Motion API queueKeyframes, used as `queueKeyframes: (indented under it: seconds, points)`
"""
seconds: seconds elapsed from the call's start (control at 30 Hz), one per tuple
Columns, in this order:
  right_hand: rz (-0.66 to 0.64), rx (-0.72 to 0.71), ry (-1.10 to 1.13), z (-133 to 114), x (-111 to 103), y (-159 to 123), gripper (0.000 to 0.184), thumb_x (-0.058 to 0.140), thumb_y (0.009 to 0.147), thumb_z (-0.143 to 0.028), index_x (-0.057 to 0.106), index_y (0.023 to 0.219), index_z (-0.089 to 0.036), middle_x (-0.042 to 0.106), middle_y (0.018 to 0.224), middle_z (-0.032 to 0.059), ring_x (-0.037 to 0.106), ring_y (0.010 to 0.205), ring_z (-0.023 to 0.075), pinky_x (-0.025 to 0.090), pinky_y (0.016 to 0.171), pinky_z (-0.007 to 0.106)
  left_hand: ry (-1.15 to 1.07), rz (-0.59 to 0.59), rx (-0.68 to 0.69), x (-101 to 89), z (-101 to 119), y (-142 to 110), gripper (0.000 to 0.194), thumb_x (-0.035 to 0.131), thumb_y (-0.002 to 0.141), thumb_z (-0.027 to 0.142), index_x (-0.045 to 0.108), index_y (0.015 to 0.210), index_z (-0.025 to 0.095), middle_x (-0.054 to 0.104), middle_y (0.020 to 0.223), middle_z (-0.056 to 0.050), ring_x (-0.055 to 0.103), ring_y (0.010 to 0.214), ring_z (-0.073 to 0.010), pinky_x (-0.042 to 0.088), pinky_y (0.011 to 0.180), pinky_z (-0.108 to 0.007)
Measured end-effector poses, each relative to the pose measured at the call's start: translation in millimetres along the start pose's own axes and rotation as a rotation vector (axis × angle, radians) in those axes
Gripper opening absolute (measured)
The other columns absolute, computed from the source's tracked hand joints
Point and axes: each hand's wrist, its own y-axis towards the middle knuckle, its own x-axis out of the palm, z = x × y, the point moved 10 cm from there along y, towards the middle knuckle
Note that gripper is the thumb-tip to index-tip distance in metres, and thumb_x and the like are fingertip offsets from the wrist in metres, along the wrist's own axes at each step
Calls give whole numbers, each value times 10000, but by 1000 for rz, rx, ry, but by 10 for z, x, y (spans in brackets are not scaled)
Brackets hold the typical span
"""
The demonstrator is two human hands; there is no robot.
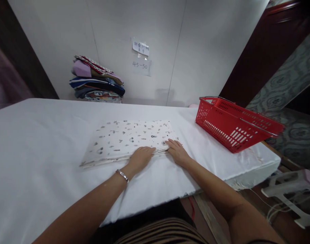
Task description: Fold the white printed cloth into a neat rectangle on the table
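On folded cloth point(129, 135): left grip point(141, 157) loosely bent, right grip point(177, 152) partly spread.

A person's body seen from their own eye level: the left hand point(142, 156) and right hand point(179, 153) are ungloved, and both forearms point(213, 183) are uncovered. A slim, shiny silver-coloured bracelet point(122, 175) circles the left wrist; its finer pattern is too small to make out. Across the torso runs a top point(165, 234) with narrow tan-brown and black stripes. Below it shows plain black clothing point(155, 213), its cut hidden from view
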Motion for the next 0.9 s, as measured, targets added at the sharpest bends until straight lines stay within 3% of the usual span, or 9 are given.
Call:
queueKeyframes:
  seconds: [0.3, 0.47, 0.67, 0.8, 0.9]
  points:
    - [-53, 16, 77, 68, 14, -121, 219, 425, 909, -189, 639, 866, -177, 436, 1372, 104, 327, 1299, 271, 381, 953, 467, -28, -40, -40, 51, -26, 2, 274, 397, 922, 282, 560, 1132, 215, 632, 1116, -33, 562, 1016, -184, 415, 888, -348]
    - [-55, 34, 124, 115, 65, -150, 253, 396, 923, -223, 646, 899, -189, 460, 1354, 98, 346, 1290, 256, 394, 954, 456, 15, -51, -8, 58, 10, 6, 264, 398, 915, 210, 562, 1122, 202, 627, 1129, -33, 551, 1034, -180, 406, 886, -342]
    - [5, 48, 234, 11, -180, -103, 277, 382, 921, -240, 649, 857, -206, 550, 1259, 96, 434, 1230, 234, 417, 949, 442, 54, -10, 26, -126, 130, 20, 262, 386, 905, 137, 559, 1093, 193, 645, 1068, -39, 570, 973, -157, 413, 831, -304]
    - [34, 113, 350, -33, -353, -37, 290, 356, 927, -306, 607, 1052, -233, 589, 1205, 88, 518, 1149, 203, 441, 937, 405, 67, -62, 50, -244, 243, 1, 270, 403, 889, 98, 563, 1077, 208, 667, 943, -16, 584, 887, -140, 417, 786, -272]
    - [-37, 66, 334, -108, -244, 12, 404, 361, 916, -367, 480, 1263, -199, 529, 1286, 113, 427, 1246, 231, 389, 989, 448, 86, -120, 39, -209, 252, -15, 251, 434, 879, 110, 566, 1069, 206, 666, 896, -12, 585, 877, -147, 419, 763, -266]
